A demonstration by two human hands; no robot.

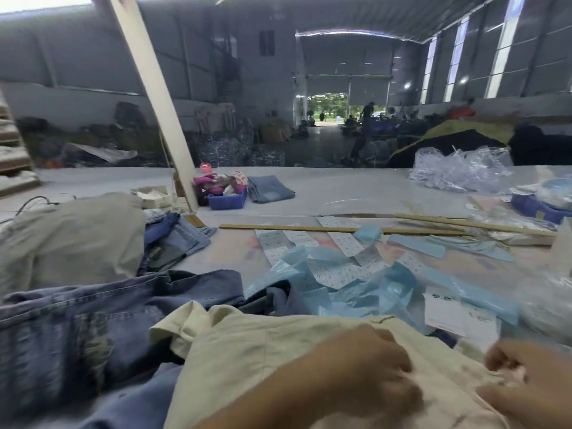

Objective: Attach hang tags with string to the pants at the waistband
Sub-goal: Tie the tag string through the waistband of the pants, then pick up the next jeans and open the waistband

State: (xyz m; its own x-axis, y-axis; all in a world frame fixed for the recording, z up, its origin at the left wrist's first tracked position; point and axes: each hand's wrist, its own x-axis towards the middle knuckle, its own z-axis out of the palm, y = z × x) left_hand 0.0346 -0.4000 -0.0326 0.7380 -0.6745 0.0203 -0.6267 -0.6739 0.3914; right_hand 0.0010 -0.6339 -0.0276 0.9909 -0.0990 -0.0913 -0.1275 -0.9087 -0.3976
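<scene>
Crumpled beige pants (247, 351) atop blue jeans (77, 329); white hang tags (458, 314) just beyond.

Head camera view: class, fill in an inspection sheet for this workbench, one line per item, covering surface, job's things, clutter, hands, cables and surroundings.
Surface: pale table, largely covered.
Job's things: beige pants nearest the camera; white hang tags to their right; string not discernible.
Clutter: blue jeans, blue paper strips, printed label strips, blue bin, clear plastic bags.
Hands: left hand on the beige pants, blurred; right hand, fingers curled, contents unclear.
Cables: dark cable far left.
Surroundings: warehouse hall, open doorway.
</scene>
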